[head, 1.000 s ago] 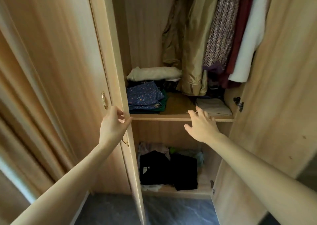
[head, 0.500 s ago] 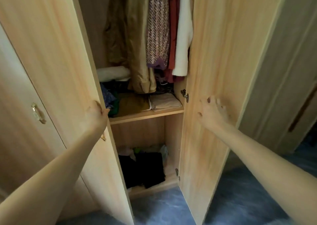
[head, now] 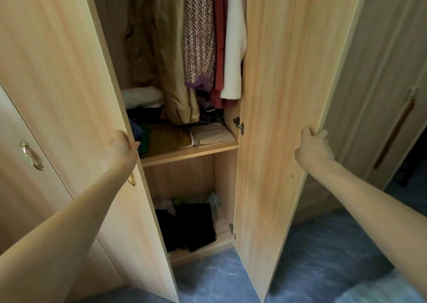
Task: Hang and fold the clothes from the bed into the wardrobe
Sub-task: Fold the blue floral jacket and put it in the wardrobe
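Two doors of the wardrobe (head: 115, 36) stand ajar, with hung clothes (head: 198, 36) up top, folded clothes (head: 212, 135) on the middle shelf (head: 189, 152) and dark ones heaped at the bottom. The left hand (head: 121, 151) has its grip curled round the left door (head: 57, 71) edge. The right hand (head: 313, 149) clamps the far edge of the right door (head: 284, 94), above blue floor (head: 208, 284).

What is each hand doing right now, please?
Left hand: grips the left door edge.
Right hand: grips the right door edge.
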